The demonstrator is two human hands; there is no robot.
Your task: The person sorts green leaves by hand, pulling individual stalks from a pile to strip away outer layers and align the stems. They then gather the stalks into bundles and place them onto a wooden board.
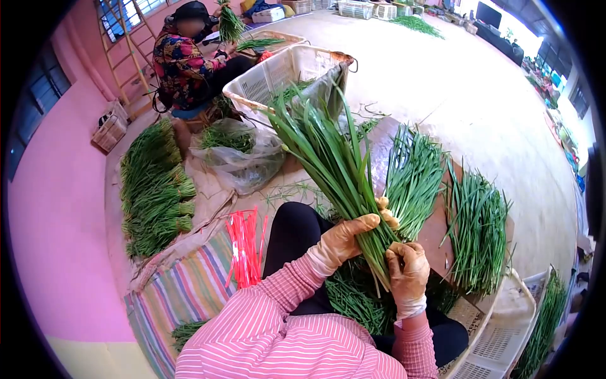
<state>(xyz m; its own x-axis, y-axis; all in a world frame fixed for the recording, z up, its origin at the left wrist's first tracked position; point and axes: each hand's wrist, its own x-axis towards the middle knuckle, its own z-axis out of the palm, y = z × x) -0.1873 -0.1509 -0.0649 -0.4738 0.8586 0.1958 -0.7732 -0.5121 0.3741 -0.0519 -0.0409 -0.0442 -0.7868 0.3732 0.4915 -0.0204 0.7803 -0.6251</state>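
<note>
A bunch of garlic chives (pixel 334 170) slants across the middle of the view, leaves up and to the left. My left hand (pixel 347 239), in a tan glove, is wrapped around its lower stems, fingertips showing on the far side. My right hand (pixel 409 273), gloved too, is closed in a pinch at the stems near the cut ends; exactly what lies between those fingers is partly hidden. Loose chives (pixel 360 303) lie below my hands, between my legs. Just beyond my hands rests a pile of chives (pixel 413 177), with another pile (pixel 476 234) to its right.
Red plastic ties (pixel 244 246) lie left of my knee on a striped cloth (pixel 183 284). Stacked chive bundles (pixel 154 189), a plastic bag (pixel 246 161) and a white crate (pixel 259 85) stand farther out. Another person (pixel 189 63) sits holding chives. Another crate (pixel 499 335) is at right.
</note>
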